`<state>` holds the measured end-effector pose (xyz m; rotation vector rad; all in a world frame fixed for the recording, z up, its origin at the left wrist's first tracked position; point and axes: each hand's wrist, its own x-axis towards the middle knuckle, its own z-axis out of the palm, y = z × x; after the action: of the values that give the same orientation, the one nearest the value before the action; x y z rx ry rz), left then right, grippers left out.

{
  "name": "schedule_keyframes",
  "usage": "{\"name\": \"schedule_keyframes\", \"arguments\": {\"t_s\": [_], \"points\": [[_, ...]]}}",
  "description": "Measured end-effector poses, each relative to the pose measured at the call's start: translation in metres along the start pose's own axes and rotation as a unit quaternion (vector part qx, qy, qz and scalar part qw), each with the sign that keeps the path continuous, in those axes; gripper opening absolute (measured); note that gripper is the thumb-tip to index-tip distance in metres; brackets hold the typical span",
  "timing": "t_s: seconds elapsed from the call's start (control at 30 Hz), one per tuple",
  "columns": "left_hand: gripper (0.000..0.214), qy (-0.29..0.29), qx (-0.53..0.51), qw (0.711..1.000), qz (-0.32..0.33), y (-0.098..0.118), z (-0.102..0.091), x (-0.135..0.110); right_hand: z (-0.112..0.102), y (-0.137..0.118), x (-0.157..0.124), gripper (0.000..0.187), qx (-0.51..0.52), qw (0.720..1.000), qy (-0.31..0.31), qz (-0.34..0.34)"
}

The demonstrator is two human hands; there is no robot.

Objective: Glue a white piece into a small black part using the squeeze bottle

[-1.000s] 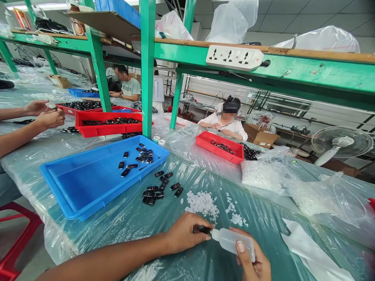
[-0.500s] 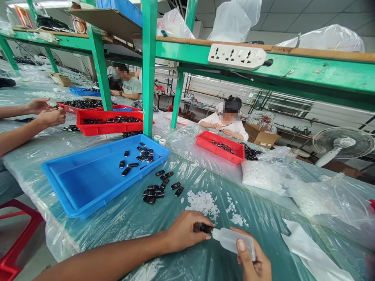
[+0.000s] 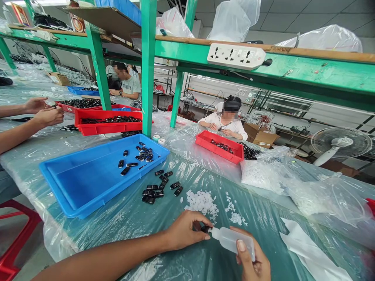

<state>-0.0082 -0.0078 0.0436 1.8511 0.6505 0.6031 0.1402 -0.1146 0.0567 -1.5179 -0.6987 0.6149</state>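
Between the thumb and fingers of my left hand (image 3: 187,231) is a small black plastic piece (image 3: 205,228), partly covered by the fingertips. My right hand (image 3: 254,255) grips a translucent white squeeze bottle (image 3: 231,240), tilted so that its nozzle points left. The nozzle tip is at the black piece; whether they touch I cannot tell. Just beyond my hands lies a pile of small white pieces (image 3: 202,203), with a smaller scatter of white bits (image 3: 234,212) to its right. Several black pieces like the held one (image 3: 154,191) lie on the table farther left.
A blue tray (image 3: 88,183) with some black pieces stands to the left. Red trays (image 3: 111,128) (image 3: 219,146) sit farther back. A green post (image 3: 148,70) rises behind the blue tray. White sheet (image 3: 310,246) and plastic bags (image 3: 266,177) lie right. Co-workers' hands (image 3: 48,113) are at left.
My hands stay almost in place. The bottle's nozzle and the black piece have shifted very slightly against each other, and the view has moved a little.
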Motion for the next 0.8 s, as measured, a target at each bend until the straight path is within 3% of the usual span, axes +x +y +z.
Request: {"name": "schedule_keyframes", "arguments": {"t_s": [0.2, 0.53, 0.8], "points": [[0.030, -0.008, -0.010, 1.000, -0.002, -0.0015, 0.0000, 0.0010, 0.0000, 0.0023, 0.0007, 0.050, -0.007, 1.000, 0.009, -0.014], [0.025, 0.011, 0.064, 0.997, 0.035, 0.0000, -0.0014, -0.0006, 0.0003, -0.0018, -0.0001, 0.052, -0.037, 0.999, -0.012, 0.007], [0.027, 0.008, 0.066, 0.997, 0.028, 0.0005, -0.0024, -0.0008, 0.0013, -0.0014, 0.0003, 0.049, -0.034, 0.999, 0.013, 0.010]]}}
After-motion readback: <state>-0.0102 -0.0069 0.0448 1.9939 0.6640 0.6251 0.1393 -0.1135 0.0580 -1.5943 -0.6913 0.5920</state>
